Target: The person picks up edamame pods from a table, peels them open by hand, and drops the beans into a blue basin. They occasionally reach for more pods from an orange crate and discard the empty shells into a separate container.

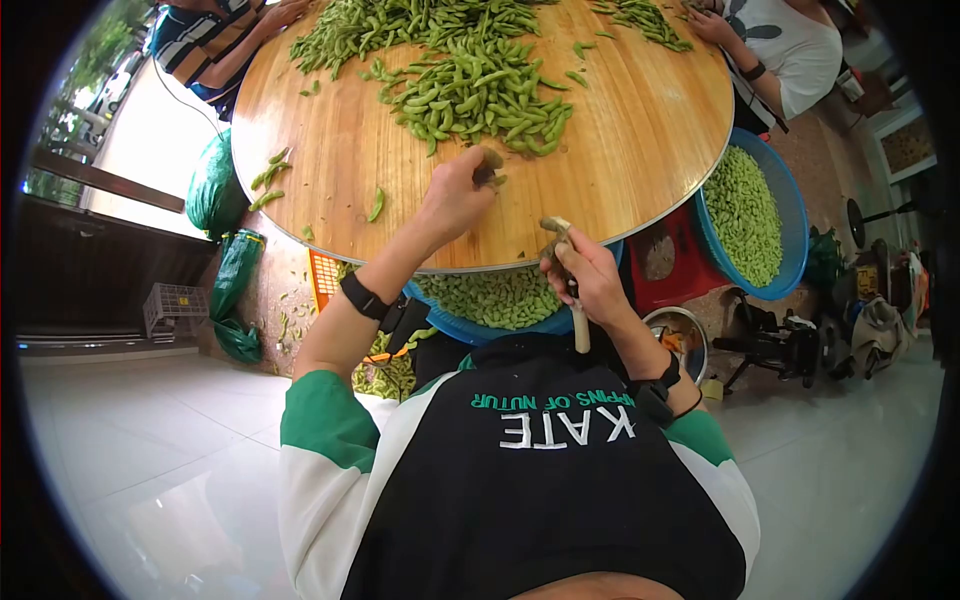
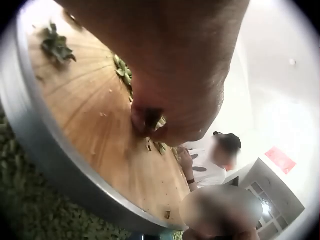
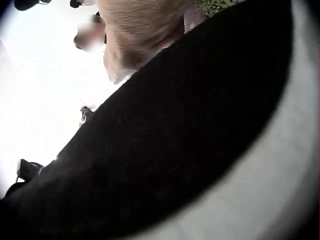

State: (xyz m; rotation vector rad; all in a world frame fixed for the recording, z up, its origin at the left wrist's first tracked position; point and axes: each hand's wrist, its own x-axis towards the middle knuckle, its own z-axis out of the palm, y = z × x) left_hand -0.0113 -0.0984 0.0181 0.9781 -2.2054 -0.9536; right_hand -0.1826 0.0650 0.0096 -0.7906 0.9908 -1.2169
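In the head view my left hand is over the round wooden table, just short of the heap of edamame pods. Its fingers are curled, and a green edamame pod shows at the dark-stained fingertips. Closer to my body, my right hand grips a tool by its pale handle, which sticks out below the fist; its working end is hidden. The thumb and forefinger of that hand are dark-stained too. In the left wrist view the left hand bends down close over the tabletop.
The round table has a metal rim, with loose pods at left. Below its front edge is a blue basin of pods; another blue basin stands at right. Two people sit across. A steel bowl is by my right forearm.
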